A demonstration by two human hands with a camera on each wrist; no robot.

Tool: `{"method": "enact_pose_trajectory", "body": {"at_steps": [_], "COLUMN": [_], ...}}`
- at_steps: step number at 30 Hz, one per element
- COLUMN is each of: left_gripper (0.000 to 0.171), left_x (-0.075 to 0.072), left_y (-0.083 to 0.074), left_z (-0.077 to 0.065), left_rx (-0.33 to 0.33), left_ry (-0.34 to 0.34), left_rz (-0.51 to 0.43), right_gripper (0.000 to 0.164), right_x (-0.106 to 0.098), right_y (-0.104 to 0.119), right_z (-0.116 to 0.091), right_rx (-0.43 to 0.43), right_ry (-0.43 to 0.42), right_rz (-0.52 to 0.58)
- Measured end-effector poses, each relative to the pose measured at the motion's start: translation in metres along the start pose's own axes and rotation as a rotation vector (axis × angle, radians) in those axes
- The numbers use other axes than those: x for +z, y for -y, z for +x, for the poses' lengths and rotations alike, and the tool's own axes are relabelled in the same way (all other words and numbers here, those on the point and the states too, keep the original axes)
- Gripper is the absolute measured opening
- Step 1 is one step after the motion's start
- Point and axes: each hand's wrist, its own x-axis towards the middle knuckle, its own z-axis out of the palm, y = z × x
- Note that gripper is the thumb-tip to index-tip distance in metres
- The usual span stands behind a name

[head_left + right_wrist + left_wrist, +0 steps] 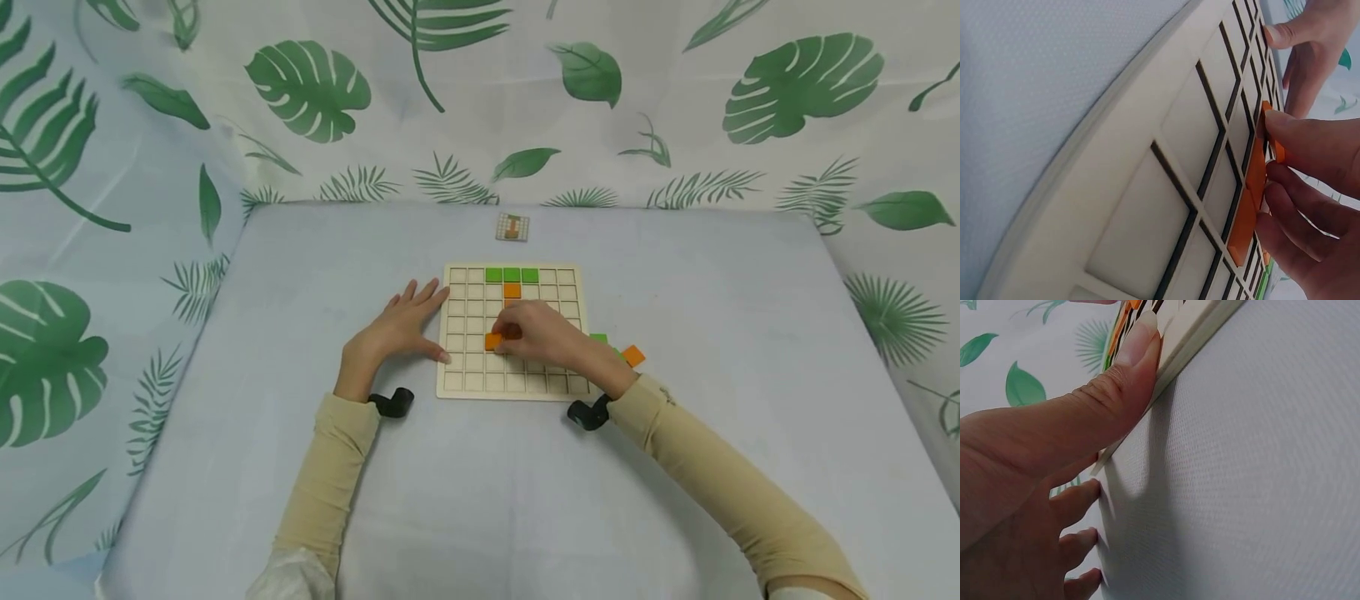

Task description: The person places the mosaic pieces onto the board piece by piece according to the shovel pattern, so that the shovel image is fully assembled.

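A pale square board (453, 386) with a grid of recessed cells lies flat on the table. My left hand (397, 329) is at its left side, fingers spread, with the thumb (1138, 347) on the rim. Over the lower middle cells, my right hand (543, 333) pinches an orange square tile (1280, 152) between thumb and fingers, tilted against the board. Beside it, other orange tiles (1244, 222) sit in cells. Three green tiles (512, 275) fill part of the top row, with an orange tile (512, 290) below the middle one. The right hand hides some cells.
Loose tiles lie right of the board, partly behind the right wrist: an orange tile (633, 356) and a green tile (598, 338) among them. A small pattern card (512, 227) lies beyond the board. Leaf-printed cloth (480, 100) hangs behind the table (465, 483).
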Motion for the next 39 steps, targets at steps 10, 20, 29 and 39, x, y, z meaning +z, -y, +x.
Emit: {"method": "enact_pose_trajectory", "body": {"at_steps": [10, 20, 29, 39], "left_gripper": [0.114, 0.114, 0.114, 0.114], "left_x": [0.000, 0.002, 0.000, 0.001], "left_y": [0.000, -0.002, -0.004, -0.004], "left_z": [-0.001, -0.001, 0.000, 0.000], "left_rx": [0.015, 0.011, 0.013, 0.013], "left_ry": [-0.007, 0.001, 0.003, 0.004], "left_rz": [0.012, 0.010, 0.017, 0.021], "right_gripper": [0.018, 0.016, 0.014, 0.027], "right_x": [0.003, 0.003, 0.002, -0.004], "right_y": [-0.001, -0.001, 0.001, 0.000], "right_z": [0.001, 0.000, -0.003, -0.012], "right_rx": [-0.022, -0.012, -0.015, -0.061], "right_ry": [-0.003, -0.003, -0.034, 0.004], "right_rz": [-0.011, -0.034, -0.044, -0.031]}}
